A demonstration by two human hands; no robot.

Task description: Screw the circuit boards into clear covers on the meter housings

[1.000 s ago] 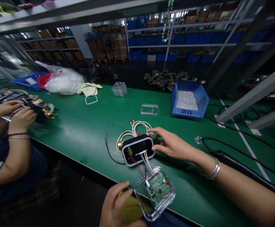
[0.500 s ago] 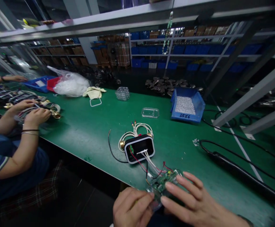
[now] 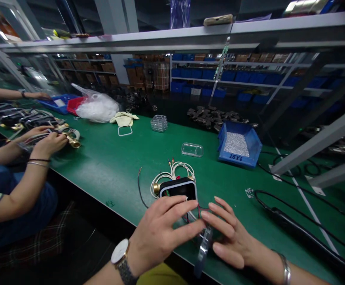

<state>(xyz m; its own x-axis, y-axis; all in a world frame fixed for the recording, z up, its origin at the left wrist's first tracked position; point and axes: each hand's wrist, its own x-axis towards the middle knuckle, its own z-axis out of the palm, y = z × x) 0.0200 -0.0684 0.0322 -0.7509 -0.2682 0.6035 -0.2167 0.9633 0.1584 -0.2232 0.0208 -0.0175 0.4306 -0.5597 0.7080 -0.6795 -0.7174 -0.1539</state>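
A black housing (image 3: 192, 190) with a pale grey gasket rim and a brass fitting (image 3: 156, 188) lies on the bench, partly behind my fingers. White cables (image 3: 178, 166) coil behind it. Thin wires run from the housing to a clear plastic cover (image 3: 204, 247), tilted on edge between my hands; the circuit board seen with it earlier is mostly hidden. My left hand (image 3: 166, 227), a watch on its wrist, reaches over the wires and grips the cover's upper end, thumb hidden. My right hand (image 3: 230, 233) is beside the cover, fingers apart, tips close to its top edge.
Beyond the housing lie a clear cover (image 3: 192, 150), a stack of clear covers (image 3: 159, 123) and a blue bin (image 3: 240, 158) of small metal parts. A black corded tool (image 3: 300, 227) lies at right. At left, a co-worker's hands (image 3: 49, 140) hold a brass-fitted assembly.
The clear cover has turned from lying fairly flat to standing on edge. My left hand has moved forward over the wires, hiding part of the housing. My right hand has drawn back from the board.
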